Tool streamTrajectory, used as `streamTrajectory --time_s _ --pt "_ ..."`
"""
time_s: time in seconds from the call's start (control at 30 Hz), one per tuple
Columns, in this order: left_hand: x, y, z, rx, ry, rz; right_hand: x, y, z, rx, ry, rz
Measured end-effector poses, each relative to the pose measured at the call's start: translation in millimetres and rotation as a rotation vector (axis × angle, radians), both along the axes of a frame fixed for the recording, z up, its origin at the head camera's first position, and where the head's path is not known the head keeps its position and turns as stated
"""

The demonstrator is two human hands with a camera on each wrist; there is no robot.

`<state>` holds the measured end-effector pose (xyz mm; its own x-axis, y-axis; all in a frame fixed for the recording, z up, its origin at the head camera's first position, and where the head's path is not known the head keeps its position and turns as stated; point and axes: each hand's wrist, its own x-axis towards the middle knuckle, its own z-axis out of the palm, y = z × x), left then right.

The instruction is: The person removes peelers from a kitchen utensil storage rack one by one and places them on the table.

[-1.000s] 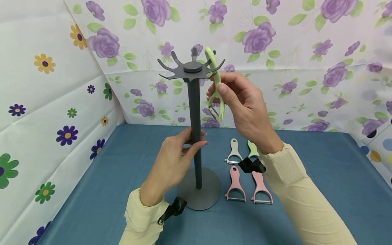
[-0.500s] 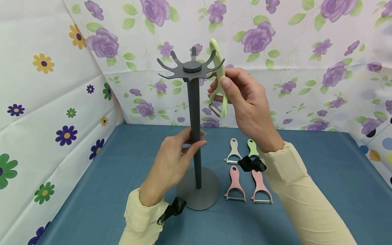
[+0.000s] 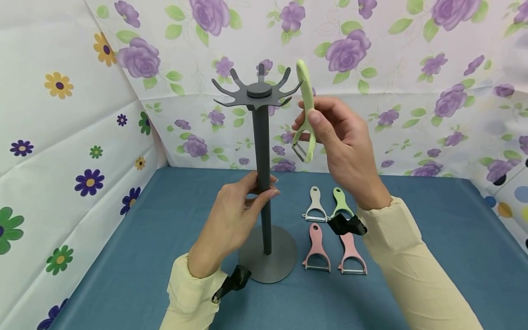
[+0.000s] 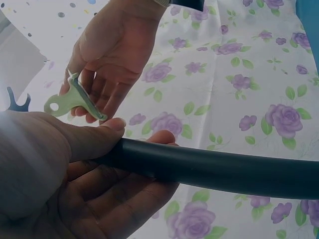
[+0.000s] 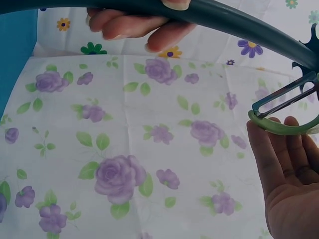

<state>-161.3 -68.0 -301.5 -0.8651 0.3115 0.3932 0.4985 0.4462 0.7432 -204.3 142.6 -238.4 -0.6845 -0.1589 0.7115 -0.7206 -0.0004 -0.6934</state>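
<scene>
A dark grey stand [image 3: 261, 142] rises upright from a round base [image 3: 272, 268], with a ring of curved hooks [image 3: 260, 94] at its top. My left hand [image 3: 228, 220] grips its pole low down, thumb on the near side and fingers behind. Between the thumb and fingers of my right hand [image 3: 346, 146], a light green peeler [image 3: 307, 98] is pinched with its handle up and blade down. That handle is beside the tip of the right-hand hook; whether they touch, I cannot tell. In the right wrist view, the blade [image 5: 286, 94] shows near the fingertips.
Right of the base, several peelers lie on the blue cloth [image 3: 185, 229]: a whitish one [image 3: 315, 199], another green one [image 3: 339, 198] partly behind the black wrist camera, and two pink ones, one left [image 3: 316, 240] and one right [image 3: 349, 250]. Flowered sheets [image 3: 412, 91] hang behind.
My right hand and the green peeler have moved from among the right-hand hooks, first up, then out to the right and slightly down. My left hand and the stand have stayed put.
</scene>
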Motion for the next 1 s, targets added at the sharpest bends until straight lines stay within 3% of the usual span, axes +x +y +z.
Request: streamTrajectory --time_s 0.17,1.0 --pt "0.2 0.6 0.4 -0.002 -0.002 0.001 -0.4 6 -5.8 0.004 0.011 -0.019" --pt "0.3 0.1 -1.1 0.002 0.003 -0.001 12.9 35 -22.1 0.009 -0.097 -0.047"
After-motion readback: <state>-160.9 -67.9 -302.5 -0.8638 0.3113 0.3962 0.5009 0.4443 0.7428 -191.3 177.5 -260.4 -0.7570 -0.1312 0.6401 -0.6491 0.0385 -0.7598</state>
